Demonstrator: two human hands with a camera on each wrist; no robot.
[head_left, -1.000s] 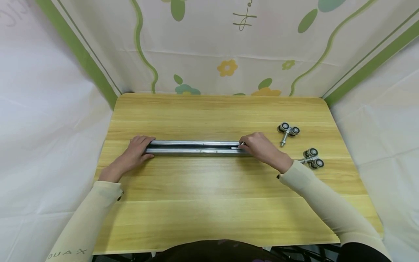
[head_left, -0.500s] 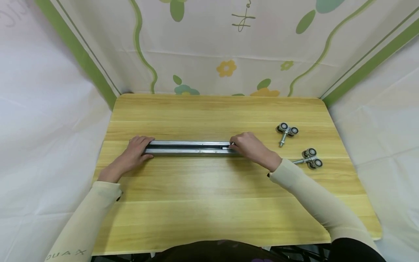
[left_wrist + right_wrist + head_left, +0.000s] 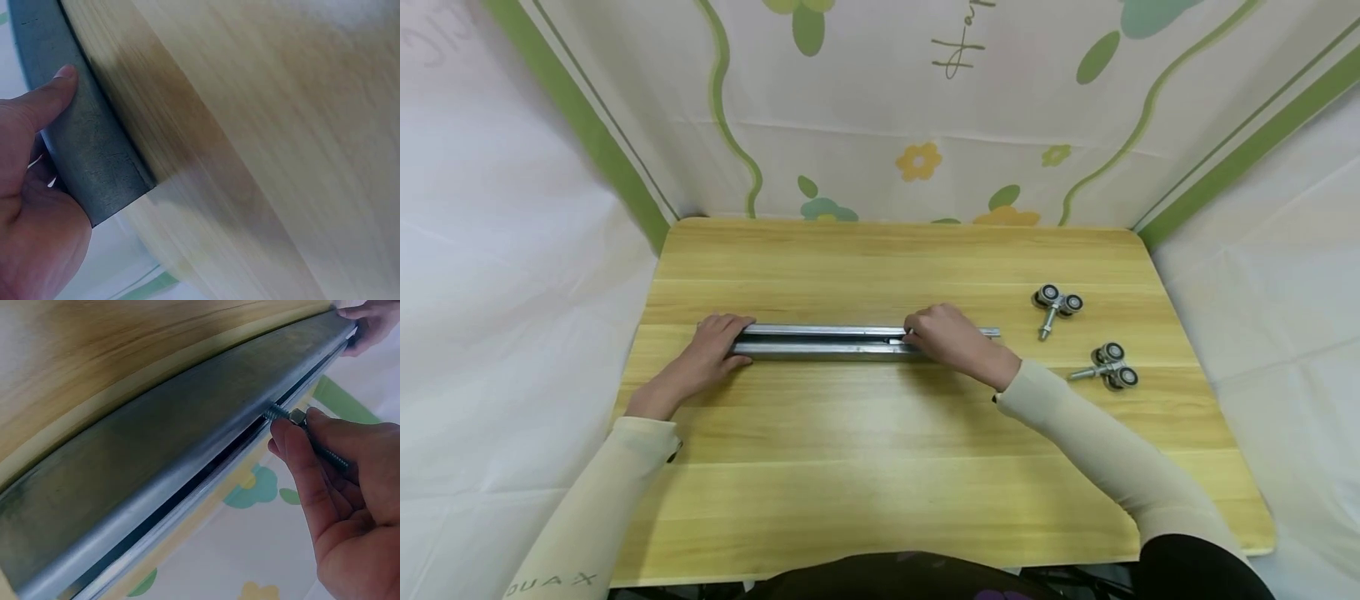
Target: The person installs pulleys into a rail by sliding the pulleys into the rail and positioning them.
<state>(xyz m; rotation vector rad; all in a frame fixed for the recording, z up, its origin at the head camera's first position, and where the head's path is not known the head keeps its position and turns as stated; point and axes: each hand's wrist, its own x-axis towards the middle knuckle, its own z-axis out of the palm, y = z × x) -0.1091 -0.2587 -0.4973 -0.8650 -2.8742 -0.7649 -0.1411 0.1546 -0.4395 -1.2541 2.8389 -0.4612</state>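
Note:
A long metal channel rail (image 3: 827, 349) lies across the table with its narrow slot facing up. Its left end is gripped by my left hand (image 3: 706, 346); the left wrist view shows the thumb along the side wall of the rail (image 3: 94, 144). Right of the middle, my right hand (image 3: 947, 337) pinches a threaded bolt (image 3: 275, 412) that sticks out of the slot. A hex nut (image 3: 297, 416) sits on the bolt between thumb and fingers. Whatever the bolt joins inside the rail is hidden.
Two roller trolleys with bolts lie to the right of the rail, a farther trolley (image 3: 1057, 303) and a nearer trolley (image 3: 1108, 367). The wooden table (image 3: 865, 467) meets a patterned cloth (image 3: 850, 100) at the back, with white cloth at both sides.
My right hand has slid left along the rail with the bolt, uncovering the rail's right end. The left hand keeps its grip in the same place.

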